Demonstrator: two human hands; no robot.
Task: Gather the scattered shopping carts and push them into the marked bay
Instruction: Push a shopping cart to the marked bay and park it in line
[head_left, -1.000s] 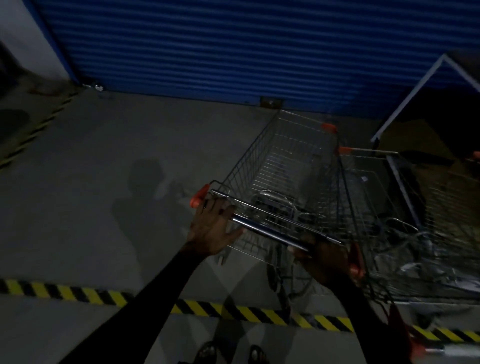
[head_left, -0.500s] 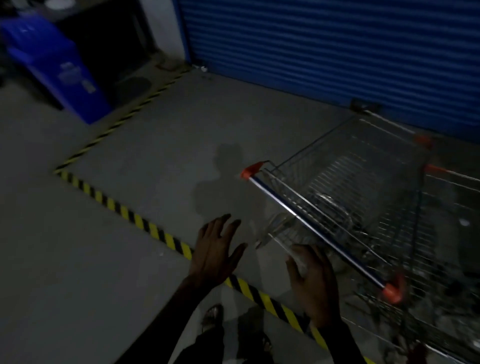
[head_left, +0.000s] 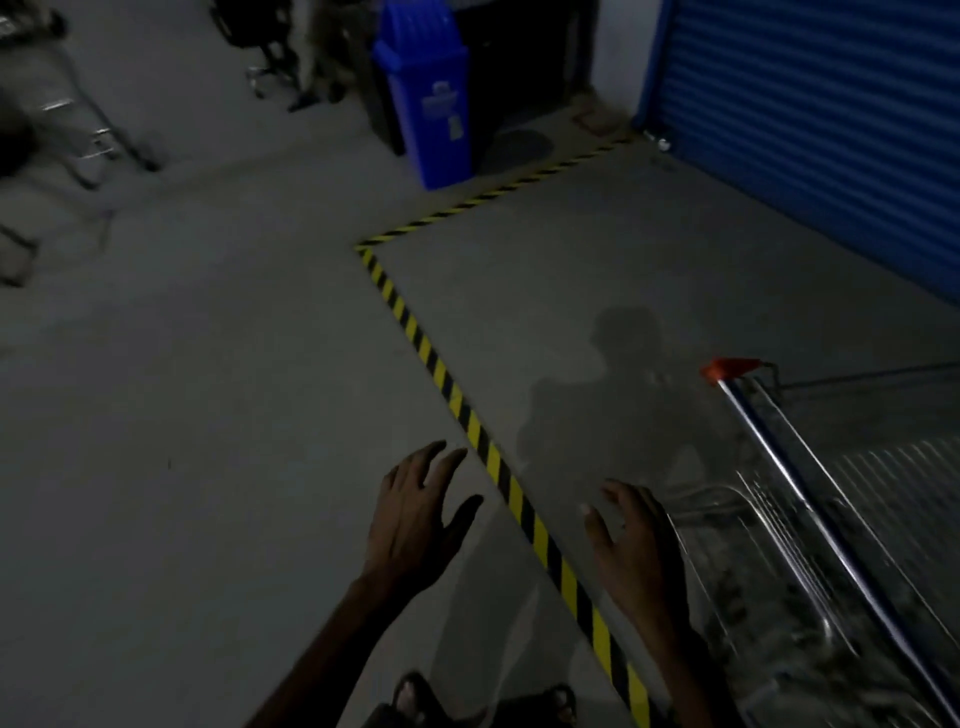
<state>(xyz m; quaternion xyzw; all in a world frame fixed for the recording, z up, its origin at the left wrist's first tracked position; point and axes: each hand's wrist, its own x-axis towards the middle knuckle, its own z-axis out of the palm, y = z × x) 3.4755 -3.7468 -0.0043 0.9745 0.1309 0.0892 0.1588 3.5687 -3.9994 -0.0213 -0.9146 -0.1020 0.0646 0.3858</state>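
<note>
Feet in sandals (head_left: 415, 699) at the bottom edge, standing just outside the striped floor tape (head_left: 441, 374). Left hand (head_left: 415, 514) hung over bare floor, fingers spread, holding nothing. Right hand (head_left: 631, 551) likewise spread and empty, just beside the shopping cart (head_left: 810, 545) but clear of its handle bar (head_left: 795, 488).

Cart stood inside the taped bay at the right, close to the blue roller shutter (head_left: 831, 114). Its handle ran from the orange end cap (head_left: 730, 367) down toward the lower right; basket stretched away to the right, so the long axis lay roughly toward the shutter, nose off-frame.

Judged: this cart was parked, hands free. Most of the bay floor showed bare. Whether other carts were in it, could not tell; right side cropped.

Farther out, beyond the tape corner, a blue bin (head_left: 431, 98). At far left, blurred metal frames (head_left: 78, 135), possibly more carts to fetch; too smeared to say.
</note>
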